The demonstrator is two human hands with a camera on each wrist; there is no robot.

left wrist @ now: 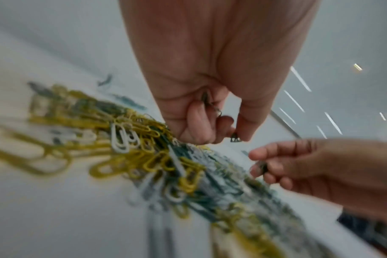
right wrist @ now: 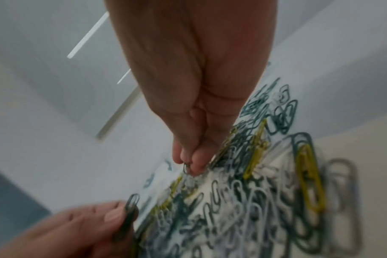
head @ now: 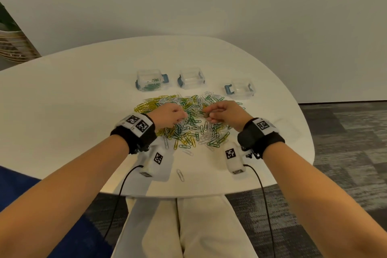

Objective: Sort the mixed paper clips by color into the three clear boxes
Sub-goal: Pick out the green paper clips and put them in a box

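Observation:
A pile of yellow, green and white paper clips [head: 188, 119] is spread over the middle of the white table [head: 73, 98]. Behind it stand three clear boxes: the left box [head: 151, 80] holds green clips, the middle box [head: 191, 78] and the right box [head: 240, 88] look empty. My left hand [head: 171, 116] hovers over the pile with fingers curled round several green clips [left wrist: 212, 106]. My right hand [head: 217, 112] pinches a green clip [right wrist: 186, 168] between thumb and fingertips, just above the pile. Both wrist views are blurred.
One white clip [head: 180, 175] lies alone near the table's front edge. Two white camera units with cables hang under my wrists [head: 156, 162] [head: 233, 158]. The table's right edge drops to dark carpet [head: 345, 142]. A wicker basket [head: 12, 46] stands far left.

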